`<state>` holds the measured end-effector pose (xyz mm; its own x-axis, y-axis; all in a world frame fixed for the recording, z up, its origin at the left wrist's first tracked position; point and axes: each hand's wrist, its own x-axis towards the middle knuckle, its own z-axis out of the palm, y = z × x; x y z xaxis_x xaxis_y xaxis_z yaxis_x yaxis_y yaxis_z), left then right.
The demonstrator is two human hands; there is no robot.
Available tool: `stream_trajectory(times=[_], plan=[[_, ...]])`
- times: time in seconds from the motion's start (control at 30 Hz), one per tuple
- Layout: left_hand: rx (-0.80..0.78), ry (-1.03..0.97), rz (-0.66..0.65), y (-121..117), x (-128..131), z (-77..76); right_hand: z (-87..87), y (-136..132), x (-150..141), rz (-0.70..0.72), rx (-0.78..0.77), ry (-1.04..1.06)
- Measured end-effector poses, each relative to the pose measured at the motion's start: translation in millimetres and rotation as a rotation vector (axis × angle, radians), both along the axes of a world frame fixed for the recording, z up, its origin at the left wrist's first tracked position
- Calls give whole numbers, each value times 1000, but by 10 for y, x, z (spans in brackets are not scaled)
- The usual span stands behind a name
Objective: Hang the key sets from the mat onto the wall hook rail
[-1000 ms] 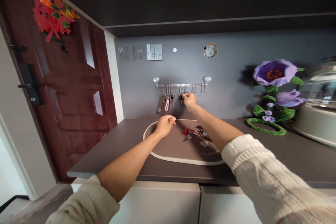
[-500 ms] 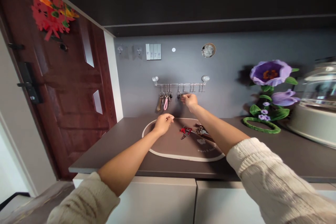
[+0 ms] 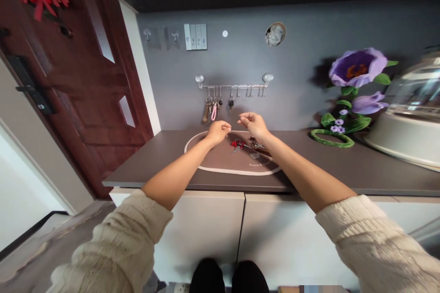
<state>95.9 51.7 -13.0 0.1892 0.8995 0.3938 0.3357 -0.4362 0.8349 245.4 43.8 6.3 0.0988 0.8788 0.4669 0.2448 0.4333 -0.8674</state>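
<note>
Above the back of the brown mat [image 3: 216, 162], my left hand [image 3: 219, 132] has its fingers curled together, and no object shows in it. Close by, my right hand [image 3: 253, 124] is held in the air with thumb and fingers loosely bent and a small gap between the tips; it appears to hold nothing. A clear hook rail [image 3: 233, 86] is fixed to the wall just beyond. Several keys, one set with a pink strap [image 3: 214, 111], hang at its left, and a dark key [image 3: 231, 103] hangs near its middle. Red-tagged keys [image 3: 237, 144] and a brassy key bunch [image 3: 255, 143] lie on the mat.
A purple fabric flower [image 3: 357, 68] with a green ring base and a glass-topped white appliance [image 3: 409, 137] stand at the right. A dark red door [image 3: 99, 91] is at left. White cabinet doors [image 3: 202, 224] are below the counter [image 3: 137, 160]; a dark shelf overhangs.
My right hand has drawn back from the rail, leaving the dark key hanging on its hook. My left hand is now nearer the right one. The view has tilted down.
</note>
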Motion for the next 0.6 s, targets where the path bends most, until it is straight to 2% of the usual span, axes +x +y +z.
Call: stream_trajectory(times=[0.1,0.23,0.6], plan=[[-29,6,13,13,65,-80,-148,-67,97,-4,2,-156],[29,57,17,31,100,-201,-261,-126,223,-82,13,-388],[173,364,-125,103,102,-351,-309,-175,321,-160,46,-864]])
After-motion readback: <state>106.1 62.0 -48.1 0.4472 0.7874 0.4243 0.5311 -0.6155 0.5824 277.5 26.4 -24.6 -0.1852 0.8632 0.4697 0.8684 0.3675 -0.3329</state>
